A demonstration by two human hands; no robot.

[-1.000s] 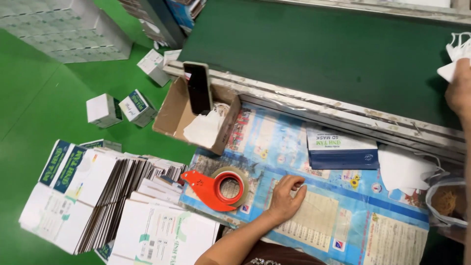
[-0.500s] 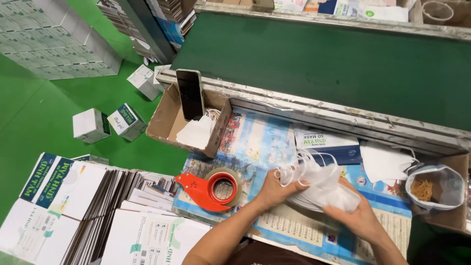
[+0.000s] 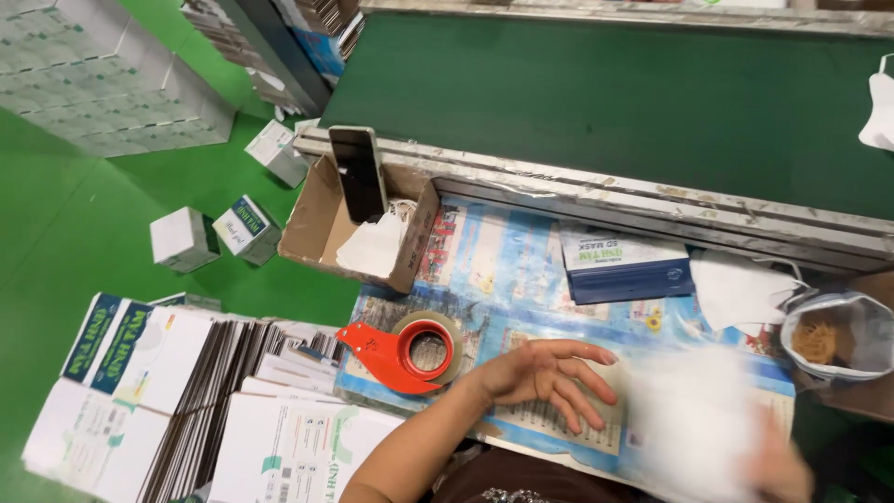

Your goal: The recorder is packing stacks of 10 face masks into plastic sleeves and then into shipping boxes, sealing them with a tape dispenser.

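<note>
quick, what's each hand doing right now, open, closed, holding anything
Left hand: open, fingers spread, empty, over the printed table cover beside the red tape dispenser.
Right hand: motion-blurred under a white blur; cannot tell its grip.

White face masks [image 3: 694,424], soft stack, motion-blurred, low over printed surface [image 3: 503,270] at near right edge, details unclear, red tape dispenser [image 3: 400,349] flat, well left of them

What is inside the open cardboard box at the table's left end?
In the cardboard box stands a black phone, leaning upright, with white masks beside it. The phone and masks hide the box floor beneath them.
</note>
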